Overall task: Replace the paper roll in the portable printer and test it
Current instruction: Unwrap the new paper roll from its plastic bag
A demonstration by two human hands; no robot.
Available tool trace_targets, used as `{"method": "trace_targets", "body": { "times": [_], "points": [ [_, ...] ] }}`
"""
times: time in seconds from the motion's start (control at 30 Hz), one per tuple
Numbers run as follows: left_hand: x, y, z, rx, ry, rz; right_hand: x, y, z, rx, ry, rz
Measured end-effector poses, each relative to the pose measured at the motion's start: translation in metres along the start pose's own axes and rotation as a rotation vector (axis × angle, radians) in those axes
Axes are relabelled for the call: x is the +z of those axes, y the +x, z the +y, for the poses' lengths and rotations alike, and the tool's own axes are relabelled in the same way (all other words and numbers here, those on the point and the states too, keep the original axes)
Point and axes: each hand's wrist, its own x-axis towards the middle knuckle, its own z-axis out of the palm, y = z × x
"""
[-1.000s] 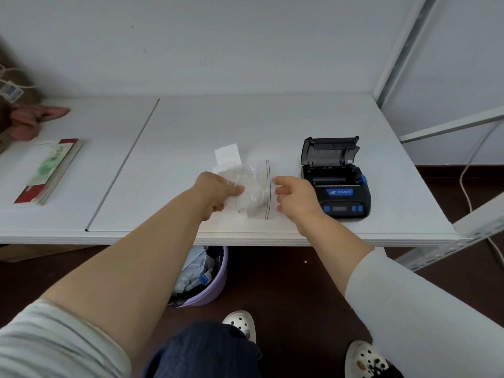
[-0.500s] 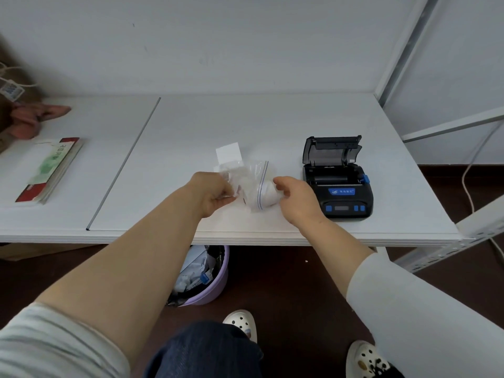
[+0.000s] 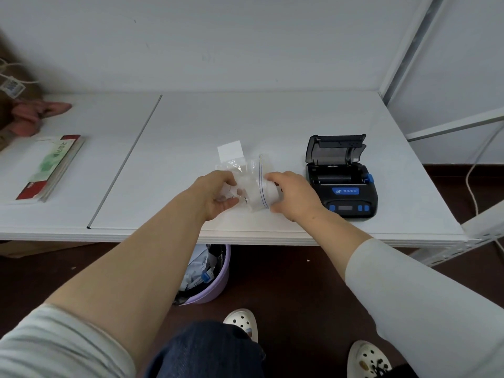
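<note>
Clear plastic zip bag [image 3: 246,184] was pinched shut-end by the left hand [image 3: 216,195]; the right hand [image 3: 293,196] closed round the white paper roll [image 3: 268,190] at its mouth. Pulling straight out, toward the open printer [image 3: 342,184] just beyond, seemed best.

pretty even, soft light here, kinda cool and flat, no hard-edged shadows anywhere. the white table [image 3: 272,118] and the wall [image 3: 245,36] come out a pale grey-blue, not blown out. under the table it goes dark fast, the floor [image 3: 300,282] is deep brown and murky. only faint soft shadow under the hands. the clear plastic bag [image 3: 253,184] catches small glints, so what's inside is hard to read. wide-angle lens bends things: the shelf post [image 3: 403,50] leans in and the forearms balloon near the bottom corners. centre is reasonably sharp, the sleeves at the bottom edge look smeared and soft.
</note>
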Motion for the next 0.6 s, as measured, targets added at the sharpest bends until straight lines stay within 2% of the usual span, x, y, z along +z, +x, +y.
{"method": "trace_targets", "body": {
  "times": [0.2, 0.3, 0.4, 0.5, 0.6],
  "points": [
    [-0.001, 0.000, -0.005, 0.035, 0.014, 0.058, 0.001, -0.008, -0.002, -0.018, -0.081, 0.092],
    [0.000, -0.002, -0.006, 0.079, -0.006, 0.096, -0.006, -0.014, -0.005, 0.037, -0.004, 0.133],
    [0.000, -0.007, -0.002, 0.096, -0.009, 0.138, -0.016, -0.017, -0.005, 0.174, 0.318, 0.151],
    [0.002, -0.010, 0.002, 0.115, -0.006, 0.218, -0.025, -0.022, -0.006, 0.307, 0.799, 0.198],
    [0.006, -0.012, 0.009, 0.137, -0.120, 0.293, -0.031, -0.027, -0.006, 0.398, 1.238, 0.232]
  ]
}}
